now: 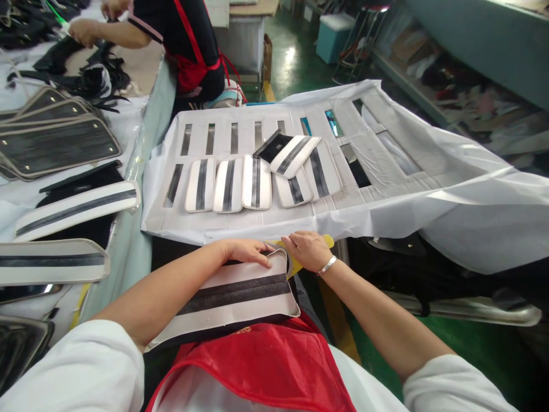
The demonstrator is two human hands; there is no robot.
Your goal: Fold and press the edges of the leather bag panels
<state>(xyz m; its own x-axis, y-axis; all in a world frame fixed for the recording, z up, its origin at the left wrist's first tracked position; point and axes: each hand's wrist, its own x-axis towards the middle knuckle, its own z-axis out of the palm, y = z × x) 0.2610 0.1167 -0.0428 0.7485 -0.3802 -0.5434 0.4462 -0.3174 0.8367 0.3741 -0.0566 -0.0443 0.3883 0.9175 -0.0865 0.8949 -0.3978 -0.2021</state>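
Observation:
A white pouch-like piece with a black stripe rests across my lap, its open end turned to the right. My left hand grips its upper edge, thumb on the white face and the other fingers mostly hidden behind. At the open end, my right hand is closed around a flat yellow tool. Part of the yellow shows below that hand, against the pouch's edge; I cannot tell how far it reaches inside. A red apron lies beneath the pouch.
Ahead stands a white-covered board with rectangular slots, bearing several striped white pieces and an open black-lined one. More striped pieces and dark panels lie on the left table. A co-worker sits beyond it.

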